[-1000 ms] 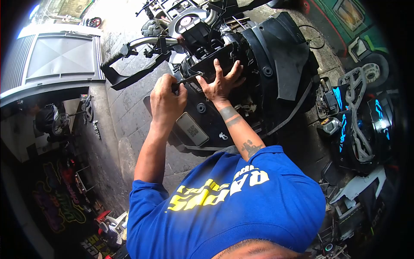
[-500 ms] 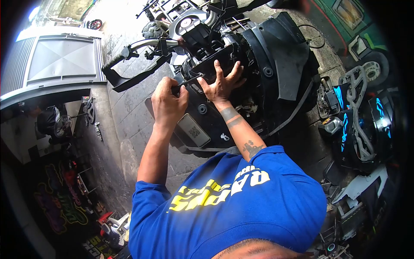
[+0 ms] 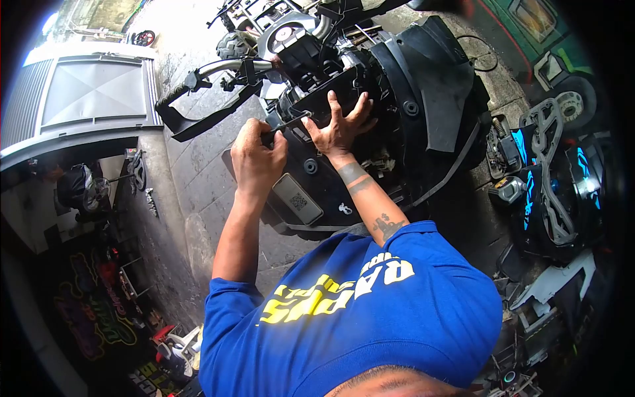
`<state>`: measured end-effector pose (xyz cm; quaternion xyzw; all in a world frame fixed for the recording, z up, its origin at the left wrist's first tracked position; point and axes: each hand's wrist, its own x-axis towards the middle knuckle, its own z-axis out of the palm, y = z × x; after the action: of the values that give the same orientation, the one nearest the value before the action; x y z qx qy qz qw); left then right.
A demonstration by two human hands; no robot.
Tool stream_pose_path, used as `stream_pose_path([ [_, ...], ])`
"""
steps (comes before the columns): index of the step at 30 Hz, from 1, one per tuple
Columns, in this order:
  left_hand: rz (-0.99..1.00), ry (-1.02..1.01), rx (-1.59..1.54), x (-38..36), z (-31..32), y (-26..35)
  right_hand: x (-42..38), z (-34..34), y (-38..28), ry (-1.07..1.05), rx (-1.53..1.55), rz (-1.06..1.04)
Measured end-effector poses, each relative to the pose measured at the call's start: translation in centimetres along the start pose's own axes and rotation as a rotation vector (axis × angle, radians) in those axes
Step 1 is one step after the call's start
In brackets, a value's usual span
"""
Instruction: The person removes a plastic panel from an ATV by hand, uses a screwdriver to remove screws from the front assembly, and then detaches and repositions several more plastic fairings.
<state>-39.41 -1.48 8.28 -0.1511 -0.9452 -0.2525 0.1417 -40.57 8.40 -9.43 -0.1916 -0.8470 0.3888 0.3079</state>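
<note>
My left hand is closed around the dark end of a thin rod-shaped tool. Its slim shaft points right, reaching the edge of a black plastic panel close to my right thumb. My right hand lies with fingers spread over that panel, palm side against the dark parts beneath it. Both hands are at the partly stripped front of a handlebar vehicle. Below them is a black body cover bearing a pale rectangular label with a QR code.
A bare handlebar reaches out at upper left, and a large black fairing stands to the right. Loose grey frame pieces and blue-marked covers lie further right. A grey metal gate is at far left.
</note>
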Motion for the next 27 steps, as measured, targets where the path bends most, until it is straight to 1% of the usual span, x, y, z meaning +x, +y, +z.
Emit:
stream_pose_path([
  [2,-0.007,-0.002,0.013,0.0,0.0,-0.2,0.1,0.1,-0.1,-0.002,-0.005,0.000],
  [4,0.095,-0.025,0.099,0.2,0.1,-0.8,0.0,0.1,0.0,0.012,0.007,-0.007],
  [5,0.093,-0.024,0.099,0.5,0.0,-0.9,0.0,0.1,0.0,0.010,0.006,-0.008],
  [7,0.378,-0.153,0.210,1.6,-0.7,-0.1,0.0,0.0,0.0,0.005,0.003,-0.012],
  [8,0.481,-0.162,0.259,2.1,-1.0,0.6,0.1,0.0,0.0,0.001,0.004,-0.016],
  [9,0.475,-0.159,0.260,2.4,-1.6,1.4,0.1,0.1,0.0,0.002,0.001,-0.014],
  [11,0.101,-0.494,0.418,2.8,-2.6,3.5,0.0,0.1,0.0,0.001,0.000,-0.014],
  [12,-0.010,-0.573,0.440,3.3,-2.6,4.7,0.0,0.1,0.0,0.004,-0.007,-0.018],
  [13,-0.010,-0.569,0.440,3.4,-2.3,4.2,0.1,0.1,0.0,0.010,-0.014,-0.022],
  [15,0.198,-0.452,0.349,3.2,-1.3,2.4,0.1,0.0,0.0,0.005,-0.009,-0.020],
  [16,0.202,-0.452,0.349,3.5,-1.1,1.7,0.1,-0.1,-0.1,0.000,-0.004,-0.013],
  [18,0.567,-0.357,0.216,4.1,-1.2,1.2,0.2,-0.2,-0.2,-0.003,-0.002,-0.002],
  [19,0.571,-0.358,0.216,3.9,-1.3,1.6,0.2,-0.2,-0.3,-0.010,0.004,0.003],
  [21,0.238,-0.438,0.301,3.4,-2.0,3.1,0.3,-0.2,-0.4,-0.007,0.009,0.003],
  [22,0.238,-0.438,0.300,3.9,-2.1,3.9,0.3,-0.3,-0.4,-0.006,0.011,0.002],
  [24,-0.125,-0.739,0.513,5.0,-2.2,5.1,0.1,-0.3,-0.4,-0.014,-0.003,0.007],
  [25,-0.124,-0.734,0.511,4.9,-1.9,4.2,0.2,-0.2,-0.4,-0.016,-0.014,0.014],
  [26,0.142,-0.602,0.417,4.5,-1.5,2.5,0.3,-0.1,-0.4,-0.013,-0.014,0.014],
  [27,0.402,-0.466,0.317,4.4,-1.5,2.1,0.3,-0.1,-0.4,-0.009,-0.010,0.016],
])
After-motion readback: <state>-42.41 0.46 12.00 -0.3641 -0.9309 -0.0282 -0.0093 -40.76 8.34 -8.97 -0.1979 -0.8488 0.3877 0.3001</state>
